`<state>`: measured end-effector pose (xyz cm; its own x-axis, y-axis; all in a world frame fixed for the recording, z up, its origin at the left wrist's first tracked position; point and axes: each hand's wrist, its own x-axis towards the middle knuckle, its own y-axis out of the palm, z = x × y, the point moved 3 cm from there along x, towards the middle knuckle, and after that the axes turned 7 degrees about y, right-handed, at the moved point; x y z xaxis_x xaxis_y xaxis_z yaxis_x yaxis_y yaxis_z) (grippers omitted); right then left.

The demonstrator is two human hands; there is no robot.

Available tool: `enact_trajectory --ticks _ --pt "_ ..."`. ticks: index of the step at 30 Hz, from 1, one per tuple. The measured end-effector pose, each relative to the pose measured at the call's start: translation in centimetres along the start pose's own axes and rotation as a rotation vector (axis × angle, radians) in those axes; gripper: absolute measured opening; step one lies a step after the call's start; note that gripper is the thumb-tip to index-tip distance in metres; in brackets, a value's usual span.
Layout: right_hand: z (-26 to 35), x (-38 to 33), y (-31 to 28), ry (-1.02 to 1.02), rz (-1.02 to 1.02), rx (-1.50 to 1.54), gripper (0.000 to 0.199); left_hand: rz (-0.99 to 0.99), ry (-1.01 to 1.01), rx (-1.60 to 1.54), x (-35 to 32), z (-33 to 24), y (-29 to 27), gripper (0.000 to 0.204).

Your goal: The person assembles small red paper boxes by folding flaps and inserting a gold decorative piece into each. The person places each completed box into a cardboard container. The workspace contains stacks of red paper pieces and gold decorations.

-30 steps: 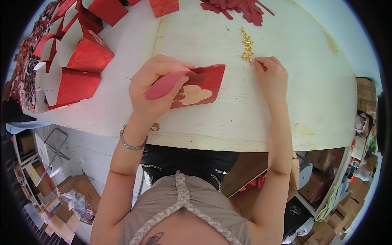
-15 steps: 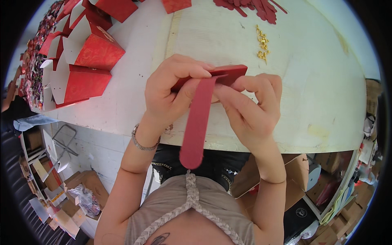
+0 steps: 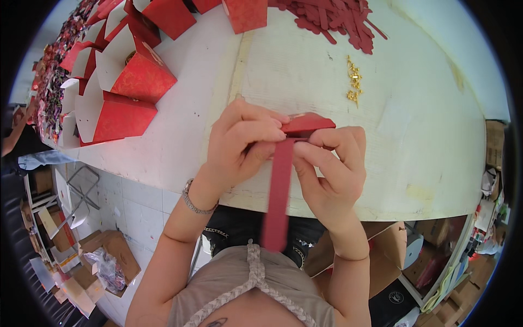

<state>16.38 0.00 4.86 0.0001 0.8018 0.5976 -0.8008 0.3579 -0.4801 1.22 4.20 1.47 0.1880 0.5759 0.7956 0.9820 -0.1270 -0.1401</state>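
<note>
My left hand (image 3: pixel 239 141) and my right hand (image 3: pixel 332 169) are raised together above the near edge of the white table (image 3: pixel 425 141). Between them they pinch a flat red paper piece (image 3: pixel 308 123), seen nearly edge-on. A long red paper strip (image 3: pixel 277 196) hangs down from where my fingers meet, toward my chest. Both hands grip where the strip joins the red piece. A small heap of gold fasteners (image 3: pixel 354 82) lies on the table beyond my right hand.
Folded red and white paper boxes (image 3: pixel 117 92) stand in a row at the left of the table. A pile of red strips (image 3: pixel 338 19) lies at the far edge. Cardboard boxes (image 3: pixel 109 256) and clutter sit on the floor below.
A second ago the red piece lay flat on the table with my right hand at the gold fasteners. Now both hands hold it lifted, with the strip hanging down.
</note>
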Motion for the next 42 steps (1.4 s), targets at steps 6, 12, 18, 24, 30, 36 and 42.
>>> enact_trajectory --ticks 6,12,18,24,30,36,42 --pt "0.0 -0.2 0.1 -0.022 -0.026 -0.057 0.027 -0.007 0.013 -0.004 -0.1 -0.2 -0.1 0.016" --pt "-0.2 1.8 0.0 0.119 0.160 0.008 0.026 0.053 -0.224 -0.079 1.5 -1.2 -1.2 0.022" --pt "-0.5 1.9 -0.3 0.067 0.105 0.023 0.019 0.482 0.294 0.581 5.9 -4.2 -1.2 0.013" --pt "-0.8 1.9 -0.2 0.018 0.108 0.033 0.018 0.646 0.644 0.779 8.9 -4.7 -1.0 0.022" --pt "-0.3 1.3 -0.2 0.023 0.055 0.062 0.017 0.566 0.118 0.788 8.8 -3.2 -1.5 0.034" --pt "-0.4 0.4 -0.2 0.025 0.048 0.055 0.015 0.329 -0.563 0.207 6.7 -2.9 -2.3 0.026" --pt "-0.7 0.1 -0.2 0.036 0.049 0.039 0.014 0.236 -0.745 0.013 5.3 -2.4 -2.8 0.013"
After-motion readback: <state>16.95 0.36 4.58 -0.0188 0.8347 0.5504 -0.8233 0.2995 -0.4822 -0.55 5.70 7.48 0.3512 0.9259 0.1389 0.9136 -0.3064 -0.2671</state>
